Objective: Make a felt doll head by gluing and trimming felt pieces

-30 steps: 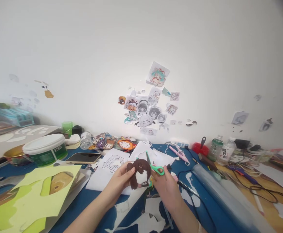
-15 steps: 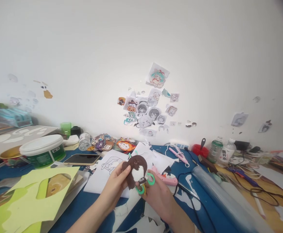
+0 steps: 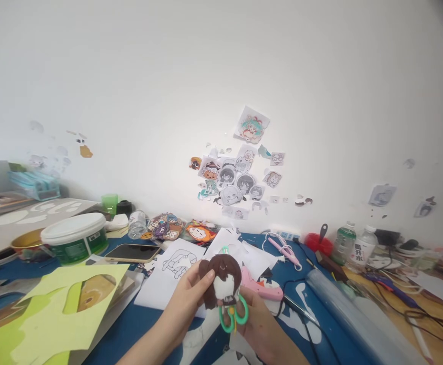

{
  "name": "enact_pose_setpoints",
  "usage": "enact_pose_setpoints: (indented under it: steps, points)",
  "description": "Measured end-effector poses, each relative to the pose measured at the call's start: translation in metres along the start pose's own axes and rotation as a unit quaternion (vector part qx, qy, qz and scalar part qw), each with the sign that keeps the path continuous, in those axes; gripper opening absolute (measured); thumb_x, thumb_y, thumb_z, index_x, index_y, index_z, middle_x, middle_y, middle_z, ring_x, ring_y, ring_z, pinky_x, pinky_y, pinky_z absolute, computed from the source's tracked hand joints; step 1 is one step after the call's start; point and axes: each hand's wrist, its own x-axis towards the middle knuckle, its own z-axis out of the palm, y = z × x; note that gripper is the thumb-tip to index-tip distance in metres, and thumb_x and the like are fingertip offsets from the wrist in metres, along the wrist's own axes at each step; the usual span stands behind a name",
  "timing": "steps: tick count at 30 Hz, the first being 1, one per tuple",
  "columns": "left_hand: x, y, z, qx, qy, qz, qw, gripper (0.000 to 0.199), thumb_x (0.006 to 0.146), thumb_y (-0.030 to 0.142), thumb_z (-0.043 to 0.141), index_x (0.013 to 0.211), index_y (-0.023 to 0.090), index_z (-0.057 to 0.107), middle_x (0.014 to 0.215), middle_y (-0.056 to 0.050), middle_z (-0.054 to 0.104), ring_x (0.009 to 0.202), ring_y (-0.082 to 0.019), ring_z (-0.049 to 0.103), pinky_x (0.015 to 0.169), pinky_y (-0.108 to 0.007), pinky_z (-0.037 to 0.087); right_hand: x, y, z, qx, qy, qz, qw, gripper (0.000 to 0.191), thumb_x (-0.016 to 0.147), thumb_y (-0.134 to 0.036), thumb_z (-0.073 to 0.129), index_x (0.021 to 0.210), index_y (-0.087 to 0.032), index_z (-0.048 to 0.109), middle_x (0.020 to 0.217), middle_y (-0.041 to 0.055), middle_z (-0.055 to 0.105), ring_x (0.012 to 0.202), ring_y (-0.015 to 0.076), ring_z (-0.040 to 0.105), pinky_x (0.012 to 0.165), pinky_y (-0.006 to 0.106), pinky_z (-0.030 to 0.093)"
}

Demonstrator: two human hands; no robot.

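Between the thumb and fingers of my left hand (image 3: 191, 286) is a cartoon figure cutout (image 3: 221, 271) with dark brown hair and a blank white face. My right hand (image 3: 255, 317) grips green-handled scissors (image 3: 240, 309) just below and behind the cutout, with fingers at the handle loops. Most of the blades are hidden behind the cutout; a green tip shows above it. Underneath lie white paper sheets, one with a line drawing (image 3: 176, 263). Right of the hands rests a pink glue gun (image 3: 261, 286).
Yellow-green cut sheets (image 3: 69, 309) and a white-lidded tub (image 3: 75, 238) occupy the left, with a phone (image 3: 132, 252) beside them. Finished cutouts (image 3: 164, 225) lie by the wall. Bottles (image 3: 362, 248), cables and a clear plastic roll (image 3: 343, 309) are on the right.
The cutout and both hands sit slightly lower and further right. The scissor handles now show more fully below the cutout. The whole view has shifted a little.
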Motion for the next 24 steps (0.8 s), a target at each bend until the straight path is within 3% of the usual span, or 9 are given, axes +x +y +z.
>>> enact_pose_setpoints:
  steps: [4,7,10,14,19,24]
  points:
    - [0.001,0.006,-0.007,0.073,0.002,0.015,0.997,0.034,0.069,0.046,0.067,0.087,0.017,0.062,0.069,0.001,0.059,0.057,-0.011,0.050,0.049,-0.021,0.044,0.003,-0.003,-0.013,-0.036,0.021,-0.013,0.999,0.046,0.063,-0.040,0.077,0.101,-0.018,0.062,0.081,0.0040,0.065,0.065,0.0145,0.059,0.065,0.028,0.044]
    - [0.005,0.012,-0.016,0.156,-0.012,0.040,0.987,0.033,0.068,0.045,0.067,0.083,0.016,0.065,0.070,-0.001,0.059,0.062,-0.013,0.051,0.052,-0.021,0.041,0.005,-0.013,-0.022,-0.083,0.058,-0.066,0.993,0.048,0.061,-0.042,0.078,0.100,-0.021,0.058,0.076,0.0010,0.065,0.062,0.0146,0.060,0.065,0.029,0.044]
    - [0.008,0.015,-0.020,0.257,-0.033,0.068,0.964,0.028,0.066,0.042,0.066,0.072,0.015,0.064,0.067,-0.001,0.057,0.065,-0.016,0.052,0.057,-0.024,0.040,0.005,-0.018,-0.027,-0.141,0.090,-0.110,0.980,0.046,0.062,-0.042,0.077,0.097,-0.021,0.057,0.076,0.0011,0.065,0.065,0.0148,0.060,0.062,0.027,0.042]
    - [0.009,0.011,-0.015,0.360,-0.050,0.063,0.929,0.018,0.065,0.033,0.064,0.061,0.016,0.060,0.056,0.004,0.049,0.057,-0.012,0.045,0.052,-0.023,0.034,0.004,-0.009,-0.027,-0.182,0.095,-0.117,0.972,0.049,0.058,-0.037,0.080,0.098,-0.022,0.056,0.084,0.0027,0.066,0.074,0.0175,0.061,0.063,0.027,0.043]
    - [0.005,0.000,-0.007,0.325,-0.061,0.017,0.943,0.021,0.060,0.035,0.068,0.060,0.016,0.060,0.051,0.006,0.046,0.052,-0.011,0.042,0.050,-0.022,0.032,0.006,0.006,-0.025,-0.234,0.146,-0.146,0.950,0.046,0.055,-0.033,0.080,0.094,-0.021,0.057,0.081,0.0025,0.068,0.075,0.0192,0.061,0.071,0.031,0.044]
    - [0.003,-0.013,-0.003,0.167,-0.059,-0.023,0.984,0.046,0.059,0.048,0.071,0.092,0.016,0.067,0.077,-0.004,0.067,0.071,-0.019,0.059,0.061,-0.026,0.044,0.008,0.002,-0.025,-0.175,0.213,-0.157,0.949,0.050,0.058,-0.038,0.078,0.098,-0.020,0.056,0.086,0.0057,0.069,0.077,0.0210,0.063,0.071,0.032,0.047]
